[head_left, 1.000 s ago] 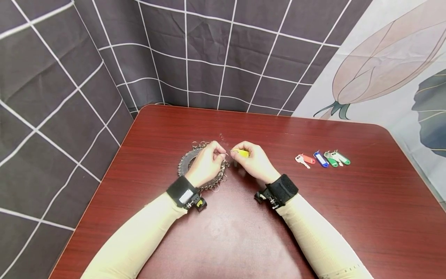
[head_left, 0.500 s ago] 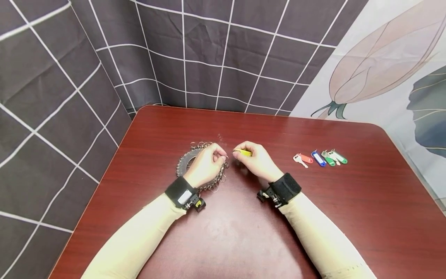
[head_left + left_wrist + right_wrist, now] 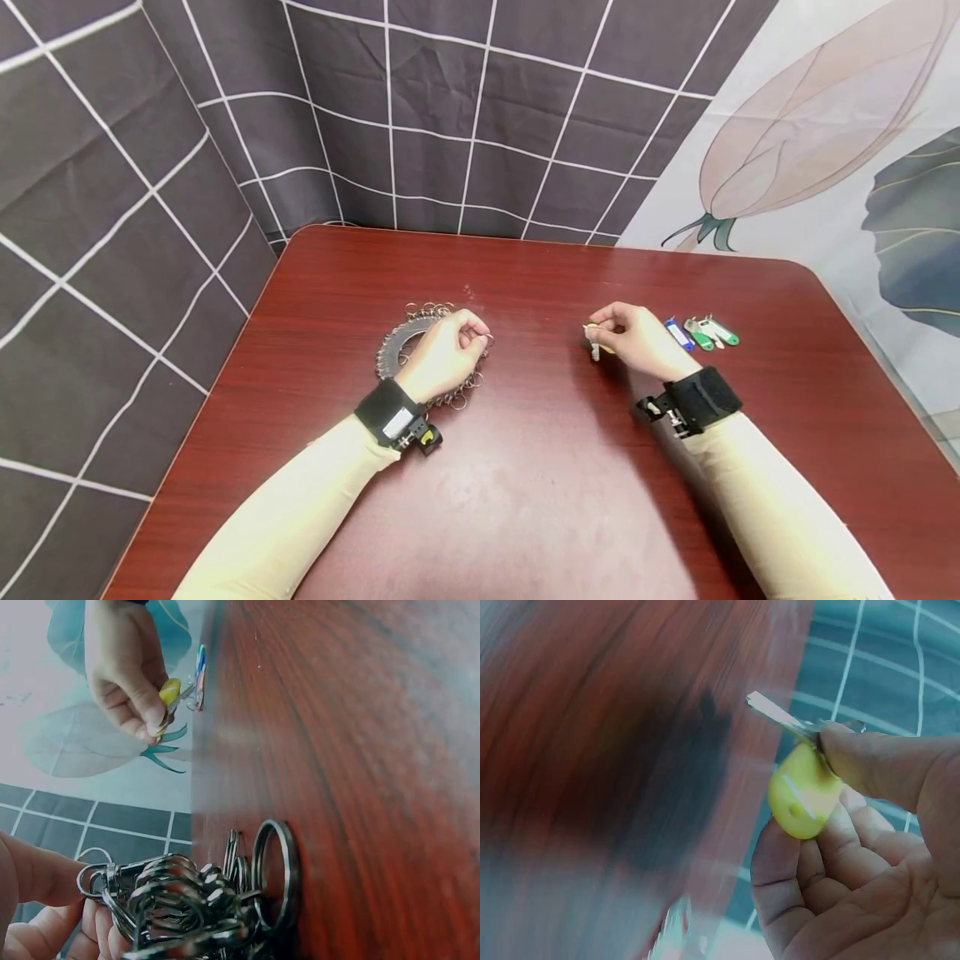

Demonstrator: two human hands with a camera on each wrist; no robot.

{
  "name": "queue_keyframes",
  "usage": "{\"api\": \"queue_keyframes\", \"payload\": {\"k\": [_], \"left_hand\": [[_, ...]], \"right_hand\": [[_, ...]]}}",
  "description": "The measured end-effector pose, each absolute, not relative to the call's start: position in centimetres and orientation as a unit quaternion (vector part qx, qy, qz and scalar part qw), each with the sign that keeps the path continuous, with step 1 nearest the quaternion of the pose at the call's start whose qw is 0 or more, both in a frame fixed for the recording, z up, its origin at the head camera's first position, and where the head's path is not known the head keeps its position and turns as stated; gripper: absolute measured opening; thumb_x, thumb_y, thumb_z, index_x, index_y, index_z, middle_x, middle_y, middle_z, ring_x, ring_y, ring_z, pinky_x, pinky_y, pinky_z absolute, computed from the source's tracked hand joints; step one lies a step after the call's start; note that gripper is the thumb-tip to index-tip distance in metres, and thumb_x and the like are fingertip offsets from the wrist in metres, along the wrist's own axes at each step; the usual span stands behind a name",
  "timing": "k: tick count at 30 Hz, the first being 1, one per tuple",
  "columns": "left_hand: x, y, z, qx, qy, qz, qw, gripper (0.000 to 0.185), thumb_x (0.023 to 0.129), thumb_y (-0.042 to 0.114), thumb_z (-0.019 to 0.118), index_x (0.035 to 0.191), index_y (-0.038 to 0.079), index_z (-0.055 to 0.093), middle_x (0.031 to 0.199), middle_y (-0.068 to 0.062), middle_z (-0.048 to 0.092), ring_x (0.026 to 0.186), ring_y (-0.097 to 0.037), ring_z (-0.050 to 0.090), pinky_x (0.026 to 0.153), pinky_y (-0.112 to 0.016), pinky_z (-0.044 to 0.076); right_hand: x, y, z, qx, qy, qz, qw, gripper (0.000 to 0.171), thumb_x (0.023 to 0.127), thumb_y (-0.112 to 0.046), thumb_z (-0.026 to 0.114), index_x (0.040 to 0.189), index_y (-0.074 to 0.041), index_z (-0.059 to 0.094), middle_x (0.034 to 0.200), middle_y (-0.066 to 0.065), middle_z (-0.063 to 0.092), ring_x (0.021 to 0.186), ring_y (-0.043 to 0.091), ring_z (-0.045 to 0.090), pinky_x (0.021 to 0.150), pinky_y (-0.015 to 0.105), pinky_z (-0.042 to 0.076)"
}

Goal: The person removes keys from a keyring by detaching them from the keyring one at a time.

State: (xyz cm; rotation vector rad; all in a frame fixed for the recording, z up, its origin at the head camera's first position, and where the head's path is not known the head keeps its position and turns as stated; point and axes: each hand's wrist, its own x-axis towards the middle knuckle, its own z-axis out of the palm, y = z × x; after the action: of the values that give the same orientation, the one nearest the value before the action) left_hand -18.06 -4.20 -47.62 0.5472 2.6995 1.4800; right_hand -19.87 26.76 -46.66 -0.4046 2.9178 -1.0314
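Observation:
My left hand [image 3: 442,354] pinches a small metal ring [image 3: 81,879] between thumb and fingers. That ring belongs to one of several shiny metal clasps [image 3: 176,900] bunched under the fingers. Below the hand lies a round grey hoop [image 3: 387,354] with clasps and rings along its edge, partly hidden by the hand. Over the right part of the table, my right hand [image 3: 637,340] grips a yellow key tag [image 3: 802,799] with a silver key [image 3: 772,712] sticking out past the thumb. Their shared ring is mostly hidden by the thumb.
Right of the right hand lie a blue key tag [image 3: 679,334] and green key tags [image 3: 723,332] with keys. The red tag is hidden behind that hand in the head view. A tile-patterned cloth [image 3: 435,158] hangs behind the table's far edge [image 3: 450,236].
My right hand has moved right, away from the left hand, carrying the yellow key tag and key towards the other tags. The left hand has stayed at the hoop, still pinching the ring.

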Motion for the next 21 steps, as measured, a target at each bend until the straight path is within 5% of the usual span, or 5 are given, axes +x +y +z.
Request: {"api": "queue_keyframes", "payload": {"k": [21], "left_hand": [[-18.2, -3.8, -48.3, 0.175, 0.860, 0.479, 0.003, 0.007, 0.091, 0.012, 0.062, 0.098, 0.012, 0.064, 0.076, 0.005, 0.061, 0.070, -0.011, 0.057, 0.065, -0.027, 0.048]], "right_hand": [[-21.0, 28.5, -46.7, -0.103, 0.953, -0.282, 0.037, 0.005, 0.090, -0.008, 0.066, 0.091, -0.004, 0.067, 0.072, 0.005, 0.066, 0.063, 0.016, 0.054, 0.056, 0.029, 0.043]]}}
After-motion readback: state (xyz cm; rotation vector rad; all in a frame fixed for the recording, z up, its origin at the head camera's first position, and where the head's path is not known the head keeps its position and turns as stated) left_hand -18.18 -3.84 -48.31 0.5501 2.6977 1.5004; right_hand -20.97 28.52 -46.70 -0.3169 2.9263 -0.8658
